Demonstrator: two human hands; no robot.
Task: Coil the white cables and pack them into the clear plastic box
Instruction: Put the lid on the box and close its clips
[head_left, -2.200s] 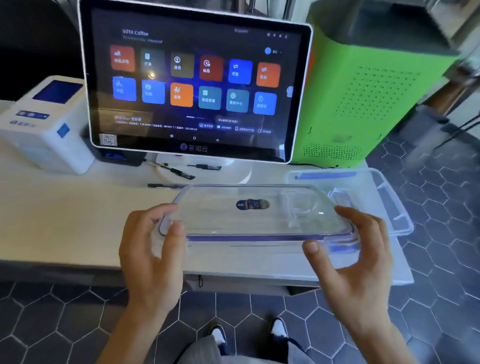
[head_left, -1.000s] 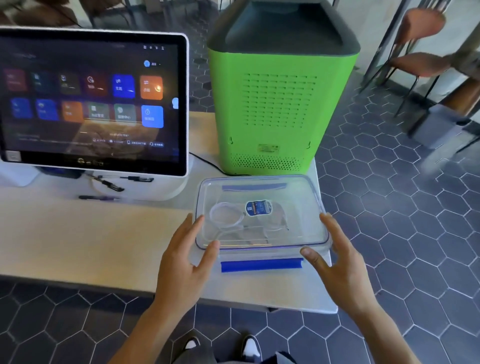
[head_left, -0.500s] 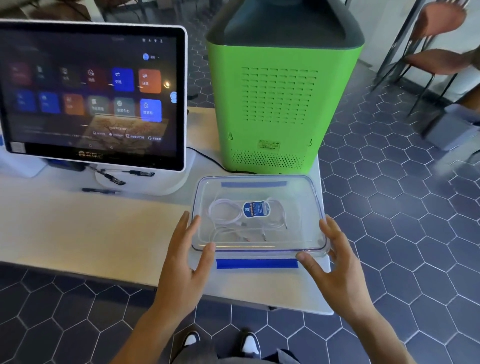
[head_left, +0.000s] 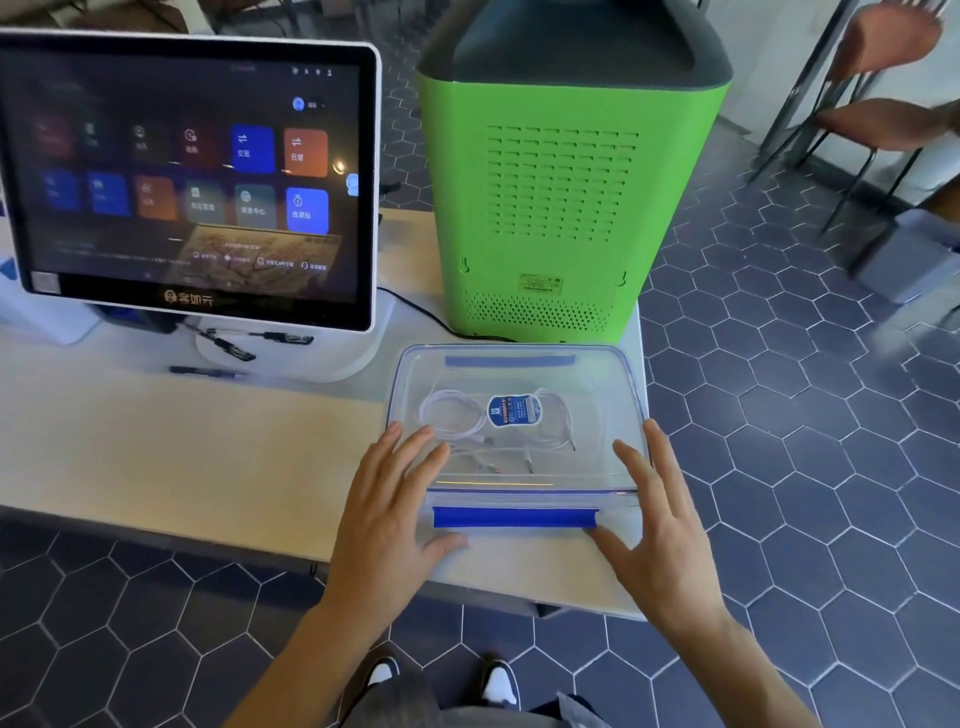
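The left hand (head_left: 392, 499) lies flat with its grip spread apart, fingers resting on the near left corner of the lid (head_left: 597, 374), clamped on nothing. Just right of that grip, under the lid, the white cables (head_left: 457, 415) sit coiled inside the clear plastic box (head_left: 631, 395), which stands at the right end of the desk (head_left: 182, 447), in front of the green machine (head_left: 561, 197). Between the two grips runs the blue latch (head_left: 514, 517) along the near edge. The right hand (head_left: 657, 512) is likewise spread, palm down at the near right corner, holding nothing.

The box looks light, stiff and smooth, so it would likely slide under a sideways push; pressing straight down at the corners, then taking the latch by its long edge, seems the sound hold. The cables are soft and springy and may push up against the lid.

Against the earliest frame, the lid is no longer carried in both hands before the monitor; it now sits on the box. In the last half second the hands have moved onto its near corners.
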